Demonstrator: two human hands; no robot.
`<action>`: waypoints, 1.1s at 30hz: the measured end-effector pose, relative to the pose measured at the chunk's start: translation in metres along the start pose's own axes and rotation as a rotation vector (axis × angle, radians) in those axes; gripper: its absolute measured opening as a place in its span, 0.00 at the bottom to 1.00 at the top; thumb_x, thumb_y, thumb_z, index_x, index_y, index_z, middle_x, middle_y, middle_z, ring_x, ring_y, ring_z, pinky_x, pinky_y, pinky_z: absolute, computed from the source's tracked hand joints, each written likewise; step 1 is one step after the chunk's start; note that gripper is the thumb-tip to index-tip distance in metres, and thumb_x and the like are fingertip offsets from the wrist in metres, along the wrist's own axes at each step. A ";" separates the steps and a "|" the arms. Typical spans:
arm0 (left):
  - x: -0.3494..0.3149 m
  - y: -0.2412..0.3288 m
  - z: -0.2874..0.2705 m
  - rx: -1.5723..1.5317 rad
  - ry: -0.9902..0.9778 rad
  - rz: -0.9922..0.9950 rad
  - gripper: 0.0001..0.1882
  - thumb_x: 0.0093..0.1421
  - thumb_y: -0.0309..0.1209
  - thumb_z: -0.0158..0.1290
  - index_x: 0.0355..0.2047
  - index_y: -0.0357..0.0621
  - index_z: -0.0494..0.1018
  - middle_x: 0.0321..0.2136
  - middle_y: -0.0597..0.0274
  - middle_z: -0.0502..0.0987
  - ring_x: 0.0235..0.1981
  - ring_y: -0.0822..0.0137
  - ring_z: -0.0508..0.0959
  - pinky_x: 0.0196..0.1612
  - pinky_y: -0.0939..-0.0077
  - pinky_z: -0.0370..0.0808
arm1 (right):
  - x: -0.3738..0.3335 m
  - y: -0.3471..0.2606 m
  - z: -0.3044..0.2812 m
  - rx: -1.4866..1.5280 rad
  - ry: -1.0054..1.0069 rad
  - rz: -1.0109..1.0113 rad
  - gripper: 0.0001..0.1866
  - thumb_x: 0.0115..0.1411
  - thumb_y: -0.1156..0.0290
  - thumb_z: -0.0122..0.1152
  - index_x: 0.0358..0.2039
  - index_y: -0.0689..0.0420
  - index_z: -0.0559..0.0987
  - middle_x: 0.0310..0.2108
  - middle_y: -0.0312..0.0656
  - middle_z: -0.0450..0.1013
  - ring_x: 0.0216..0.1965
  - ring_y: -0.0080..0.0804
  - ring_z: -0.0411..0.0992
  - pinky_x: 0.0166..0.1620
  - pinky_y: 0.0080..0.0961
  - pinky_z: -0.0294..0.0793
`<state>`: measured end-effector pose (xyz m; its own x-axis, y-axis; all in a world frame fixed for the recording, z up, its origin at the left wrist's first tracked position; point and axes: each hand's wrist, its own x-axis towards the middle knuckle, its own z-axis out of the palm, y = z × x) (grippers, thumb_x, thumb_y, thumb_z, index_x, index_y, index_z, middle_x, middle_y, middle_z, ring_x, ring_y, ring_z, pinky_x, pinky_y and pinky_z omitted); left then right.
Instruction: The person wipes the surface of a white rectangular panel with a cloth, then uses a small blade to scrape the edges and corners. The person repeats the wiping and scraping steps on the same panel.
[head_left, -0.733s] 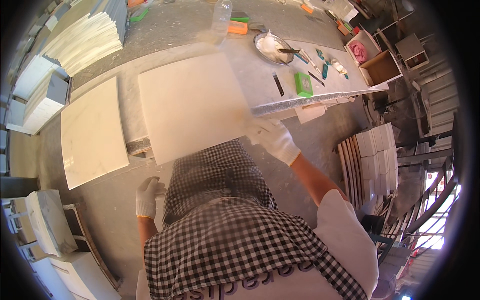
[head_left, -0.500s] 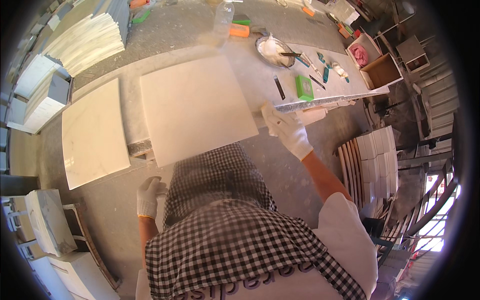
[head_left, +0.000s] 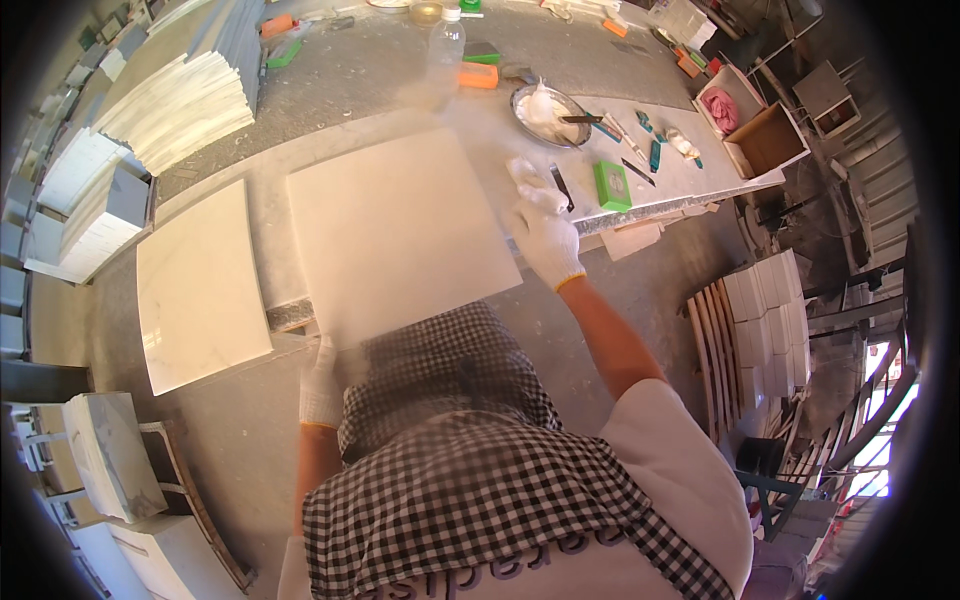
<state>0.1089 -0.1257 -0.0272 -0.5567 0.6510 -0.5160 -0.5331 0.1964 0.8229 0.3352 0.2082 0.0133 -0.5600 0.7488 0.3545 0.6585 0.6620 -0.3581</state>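
A large square white stone tile [head_left: 395, 225] lies on the workbench in front of me, its near edge reaching my checked apron. My right hand [head_left: 546, 238], in a white knitted glove, is at the tile's right edge and grips a crumpled pale cloth [head_left: 536, 185]. My left hand [head_left: 320, 385], gloved as well, is at the tile's near left corner; its fingers are blurred and partly hidden. Left of this tile lies a second veined white tile [head_left: 202, 285]. Just right of the cloth are a dark-bladed scraper [head_left: 562, 188] and a green block [head_left: 612, 187].
A metal bowl of white paste [head_left: 550, 115] stands farther back, beside several small tools. Behind the tile are a clear plastic bottle [head_left: 447, 45] and an orange block [head_left: 478, 75]. Stacked slabs [head_left: 180, 95] rise at far left. An open box [head_left: 765, 140] sits at the bench's right end.
My right hand has moved up and left with the cloth, from beyond the bench edge to the tile's right side. My left hand has risen to the tile's near left corner.
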 end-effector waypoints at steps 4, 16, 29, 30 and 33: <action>0.004 -0.003 0.006 -0.073 -0.050 -0.018 0.35 0.64 0.57 0.56 0.51 0.32 0.72 0.34 0.49 0.79 0.32 0.57 0.80 0.34 0.64 0.79 | -0.032 0.000 -0.004 0.015 -0.276 0.253 0.20 0.68 0.51 0.49 0.41 0.53 0.80 0.35 0.52 0.79 0.38 0.57 0.77 0.42 0.54 0.72; 0.000 -0.010 0.008 -0.159 -0.124 0.039 0.28 0.69 0.50 0.51 0.52 0.34 0.71 0.33 0.52 0.79 0.32 0.60 0.80 0.34 0.65 0.79 | -0.079 -0.002 0.013 0.557 -0.206 0.426 0.18 0.67 0.58 0.51 0.32 0.59 0.80 0.25 0.49 0.76 0.29 0.48 0.76 0.35 0.38 0.73; 0.006 0.016 0.019 0.219 0.178 -0.004 0.34 0.69 0.47 0.51 0.65 0.32 0.64 0.53 0.51 0.76 0.53 0.59 0.76 0.54 0.64 0.76 | -0.090 -0.044 0.004 -0.155 0.064 -0.133 0.19 0.59 0.62 0.58 0.46 0.61 0.79 0.53 0.50 0.74 0.56 0.53 0.70 0.54 0.52 0.69; 0.010 0.014 0.021 0.255 0.168 0.092 0.34 0.69 0.46 0.52 0.65 0.32 0.64 0.53 0.52 0.77 0.53 0.60 0.76 0.54 0.65 0.75 | -0.090 -0.047 0.005 -0.204 0.058 -0.175 0.20 0.58 0.63 0.59 0.47 0.63 0.78 0.54 0.52 0.73 0.57 0.56 0.69 0.55 0.53 0.69; 0.018 0.004 0.027 0.336 0.195 0.214 0.32 0.68 0.42 0.53 0.64 0.30 0.65 0.52 0.53 0.77 0.51 0.63 0.76 0.55 0.67 0.73 | -0.088 -0.052 0.013 -0.183 0.061 -0.132 0.25 0.58 0.62 0.60 0.53 0.64 0.77 0.58 0.55 0.71 0.61 0.59 0.65 0.61 0.57 0.63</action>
<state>0.1137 -0.0932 -0.0271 -0.7589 0.5588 -0.3343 -0.1742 0.3205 0.9311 0.3439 0.1086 -0.0109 -0.6196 0.6489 0.4416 0.6647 0.7330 -0.1445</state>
